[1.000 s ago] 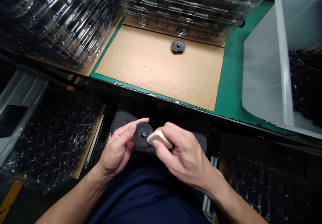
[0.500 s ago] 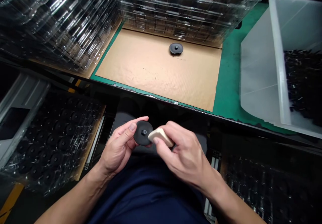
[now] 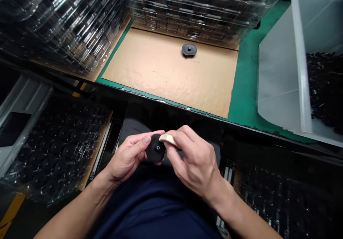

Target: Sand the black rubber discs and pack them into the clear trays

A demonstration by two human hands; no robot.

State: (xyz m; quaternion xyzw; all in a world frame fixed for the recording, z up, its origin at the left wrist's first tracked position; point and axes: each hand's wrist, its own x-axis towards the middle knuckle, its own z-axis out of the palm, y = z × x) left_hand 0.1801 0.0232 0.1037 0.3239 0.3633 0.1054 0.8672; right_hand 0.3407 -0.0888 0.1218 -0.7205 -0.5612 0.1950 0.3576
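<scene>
Above my lap, my left hand grips a round black disc by its left edge, thumb on top and fingers behind. A small hub with a light ring stands up at the disc's middle. My right hand pinches a cream-coloured pad, whose left end touches the upper right rim of the disc. A second black disc-like part with a central stub lies on the cardboard sheet on the bench.
Clear plastic trays are stacked at the back and left. On the green bench, a translucent bin holds small dark pieces. A tray of black discs sits lower left, another tray lower right.
The disc has moved slightly right and down in my left hand. The pad has shifted from the disc's right edge to its upper right rim and now lies flatter. The view has shifted a little.
</scene>
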